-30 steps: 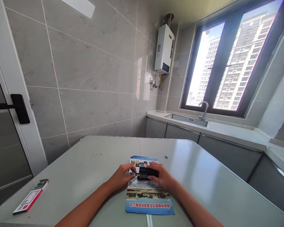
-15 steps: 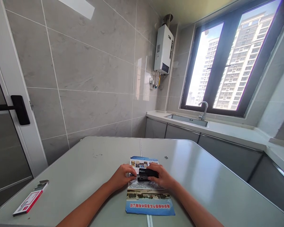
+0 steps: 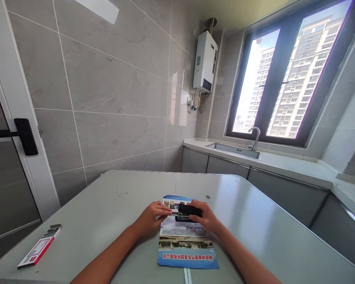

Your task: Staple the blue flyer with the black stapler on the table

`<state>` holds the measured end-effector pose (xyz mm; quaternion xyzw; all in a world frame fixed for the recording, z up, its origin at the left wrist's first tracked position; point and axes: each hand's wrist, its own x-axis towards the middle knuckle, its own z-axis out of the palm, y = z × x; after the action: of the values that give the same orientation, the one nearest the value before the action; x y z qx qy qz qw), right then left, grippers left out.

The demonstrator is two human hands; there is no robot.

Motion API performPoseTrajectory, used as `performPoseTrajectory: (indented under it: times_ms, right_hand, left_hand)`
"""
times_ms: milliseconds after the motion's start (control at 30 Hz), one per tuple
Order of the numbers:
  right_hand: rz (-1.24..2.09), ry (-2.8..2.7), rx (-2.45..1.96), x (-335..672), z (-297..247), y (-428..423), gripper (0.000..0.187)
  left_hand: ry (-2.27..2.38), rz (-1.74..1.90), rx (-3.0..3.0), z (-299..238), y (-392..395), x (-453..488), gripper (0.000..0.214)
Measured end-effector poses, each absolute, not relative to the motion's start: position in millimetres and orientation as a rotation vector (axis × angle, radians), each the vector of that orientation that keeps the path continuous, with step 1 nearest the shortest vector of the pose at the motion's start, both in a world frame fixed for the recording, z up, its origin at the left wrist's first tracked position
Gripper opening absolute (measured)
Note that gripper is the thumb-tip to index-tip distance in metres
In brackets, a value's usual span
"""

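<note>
A black stapler (image 3: 190,209) is held over a printed leaflet (image 3: 187,243) on the table. My right hand (image 3: 205,215) is closed around the stapler's right end, thumb on the near side and fingers on the far side. My left hand (image 3: 154,213) is closed in a pinch at its left end, where a thin metal strip (image 3: 175,214) shows between the fingertips and the black body. Whether the strip is part of the stapler I cannot tell. The leaflet has blue ends, small photos and lines of text; the stapler and my hands hide part of it.
A few small metal pieces, seemingly staples (image 3: 208,197), lie right of the leaflet's far end. Tiny dark bits (image 3: 122,193) are scattered at the far left. A red-and-white packet (image 3: 40,248) sits near the table's left edge. Beyond stands a counter with a sink (image 3: 235,150).
The stapler has moved slightly away from me and to the right, and its upper and lower parts look closer together. My left fingertips have shifted up to the metal strip.
</note>
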<state>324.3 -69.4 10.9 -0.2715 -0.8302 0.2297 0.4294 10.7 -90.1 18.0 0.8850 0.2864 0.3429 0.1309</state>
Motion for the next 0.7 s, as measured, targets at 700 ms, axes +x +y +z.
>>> performPoseTrajectory:
  times_ms: [700]
  right_hand:
    - [0.641,-2.231,-0.476,295,15,-89,0.051]
  left_hand:
    - [0.924,0.843,2.457,18,-109,29,0.02]
